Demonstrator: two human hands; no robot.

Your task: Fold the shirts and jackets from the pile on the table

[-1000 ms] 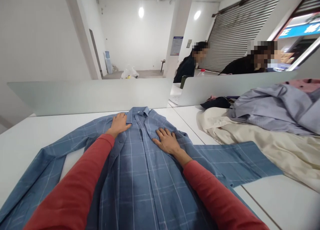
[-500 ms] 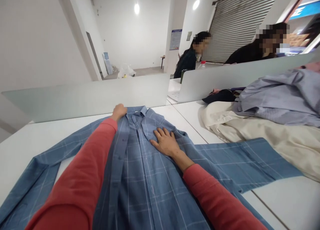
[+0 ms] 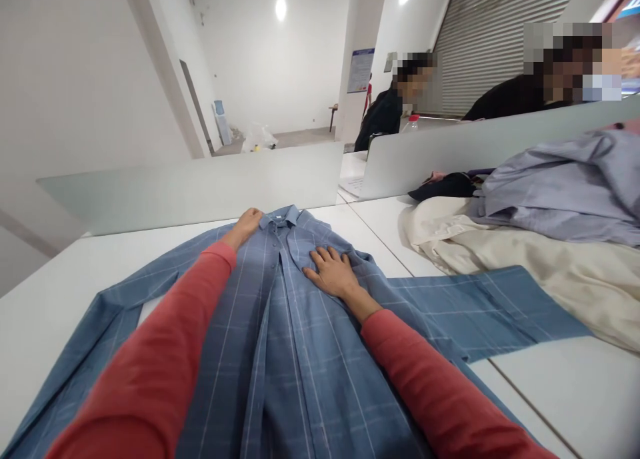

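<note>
A blue checked shirt (image 3: 320, 352) lies front up on the white table, its collar at the far end and its sleeves out to both sides. The front opening is unfastened and parts lower down. At the collar's left side, my left hand (image 3: 247, 224) is closed, pinching the shirt's edge. My right hand (image 3: 331, 272) rests flat on the right chest of the shirt, fingers spread, near the pocket.
On the right lie a cream garment (image 3: 460, 229), a grey-lilac garment (image 3: 565, 186) and a dark cloth item (image 3: 443, 186). Frosted dividers (image 3: 200, 186) line the table's (image 3: 55, 279) far edge. Two people (image 3: 383, 116) are beyond, near a red-capped bottle (image 3: 412, 123).
My left hand has moved slightly right, bringing the left front panel over towards the middle; its folded-back edge now lies flatter. My right hand stays on the chest. The view has shifted slightly.
</note>
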